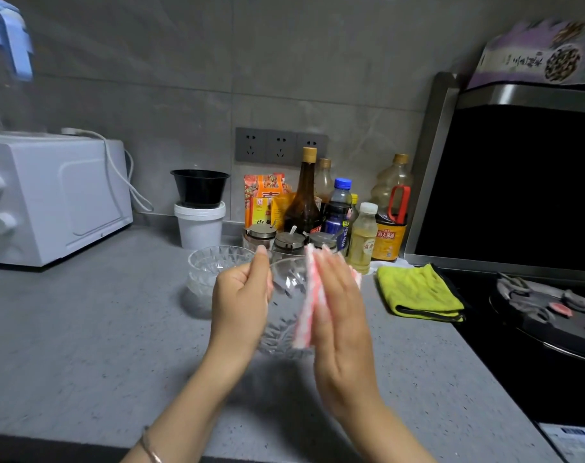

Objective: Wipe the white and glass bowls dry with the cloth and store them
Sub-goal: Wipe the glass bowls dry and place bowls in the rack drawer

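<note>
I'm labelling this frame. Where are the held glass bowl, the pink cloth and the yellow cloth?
held bowl [286, 292], head view, on its clear side wall.
pink cloth [305, 305], head view, on its folded edge.
yellow cloth [416, 290], head view, on its top face.

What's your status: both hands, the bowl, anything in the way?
Left hand grips glass bowl by the rim. Right hand flat, pressing pink cloth against it. Stacked bowls behind, not in the way.

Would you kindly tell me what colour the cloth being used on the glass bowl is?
The cloth is pink and white; the head view shows it.
</note>
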`<state>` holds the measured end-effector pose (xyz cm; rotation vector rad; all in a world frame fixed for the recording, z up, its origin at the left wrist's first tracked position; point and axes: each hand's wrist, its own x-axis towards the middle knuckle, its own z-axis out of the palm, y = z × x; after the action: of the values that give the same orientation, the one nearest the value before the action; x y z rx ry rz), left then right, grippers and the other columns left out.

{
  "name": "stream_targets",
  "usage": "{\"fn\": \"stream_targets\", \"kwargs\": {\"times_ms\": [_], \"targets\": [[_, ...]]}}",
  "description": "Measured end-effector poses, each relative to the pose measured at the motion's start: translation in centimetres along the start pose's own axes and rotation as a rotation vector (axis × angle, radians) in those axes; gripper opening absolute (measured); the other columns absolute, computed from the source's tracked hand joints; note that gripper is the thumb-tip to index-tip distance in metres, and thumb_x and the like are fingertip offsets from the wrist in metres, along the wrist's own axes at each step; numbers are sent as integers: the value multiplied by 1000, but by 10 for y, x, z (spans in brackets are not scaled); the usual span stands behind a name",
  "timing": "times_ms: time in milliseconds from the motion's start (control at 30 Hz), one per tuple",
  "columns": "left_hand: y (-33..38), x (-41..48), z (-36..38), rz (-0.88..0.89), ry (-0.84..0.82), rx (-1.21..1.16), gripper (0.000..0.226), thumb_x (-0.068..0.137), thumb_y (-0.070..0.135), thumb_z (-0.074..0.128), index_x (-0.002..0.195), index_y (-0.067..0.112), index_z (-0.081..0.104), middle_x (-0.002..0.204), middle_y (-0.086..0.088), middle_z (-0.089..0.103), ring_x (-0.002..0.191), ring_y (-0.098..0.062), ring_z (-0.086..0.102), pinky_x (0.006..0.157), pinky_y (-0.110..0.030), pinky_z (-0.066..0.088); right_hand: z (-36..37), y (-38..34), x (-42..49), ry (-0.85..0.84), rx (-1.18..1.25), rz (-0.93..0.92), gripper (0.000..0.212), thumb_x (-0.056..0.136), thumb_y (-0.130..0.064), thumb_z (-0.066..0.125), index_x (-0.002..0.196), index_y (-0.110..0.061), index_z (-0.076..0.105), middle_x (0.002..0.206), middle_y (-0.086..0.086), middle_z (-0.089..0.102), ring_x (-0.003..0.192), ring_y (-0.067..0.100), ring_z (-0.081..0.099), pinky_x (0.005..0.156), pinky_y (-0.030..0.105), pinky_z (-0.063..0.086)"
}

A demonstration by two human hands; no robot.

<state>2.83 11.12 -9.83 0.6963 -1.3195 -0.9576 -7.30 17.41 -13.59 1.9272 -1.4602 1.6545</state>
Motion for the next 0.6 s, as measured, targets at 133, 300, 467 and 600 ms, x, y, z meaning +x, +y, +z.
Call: {"fn": "stream_targets", "kwargs": {"times_ms": [133, 300, 467, 600], "targets": [[-3, 0, 6, -89, -9, -64, 49, 95, 34, 47, 51, 13, 52, 51, -7, 49, 54, -17, 45, 57, -28, 37, 5, -5, -6, -25, -284, -241, 47, 103, -34, 23, 148, -19, 30, 155, -3, 30, 145, 18, 21, 118, 34, 14], [3, -6, 8, -67, -143, -6, 49, 94, 35, 46, 52, 10, 50, 46, -4, 44, 49, -15, 41, 52, -26, 32, -10, -7, 27, -18, -181, -39, 42, 98, -37, 32, 127, -26, 61, 121, -11, 62, 115, 6, 54, 96, 22, 40], [7, -11, -1, -88, -37, -49, 56, 96, 33, 46, 43, 16, 37, 39, 4, 29, 40, -10, 28, 45, -17, 28, -18, -4, 36, 25, 495, 541, 34, 101, -32, 39, 84, -20, 65, 71, -11, 68, 66, -2, 60, 60, 13, 47], [6, -8, -5, -147, -43, -252, 48, 77, 59, 56, 78, 11, 60, 83, -13, 53, 77, -26, 47, 73, -49, 44, -12, 2, 21, 153, 843, 837, 23, 101, -27, 42, 105, -20, 63, 69, -11, 68, 58, -2, 63, 47, 12, 47]]}}
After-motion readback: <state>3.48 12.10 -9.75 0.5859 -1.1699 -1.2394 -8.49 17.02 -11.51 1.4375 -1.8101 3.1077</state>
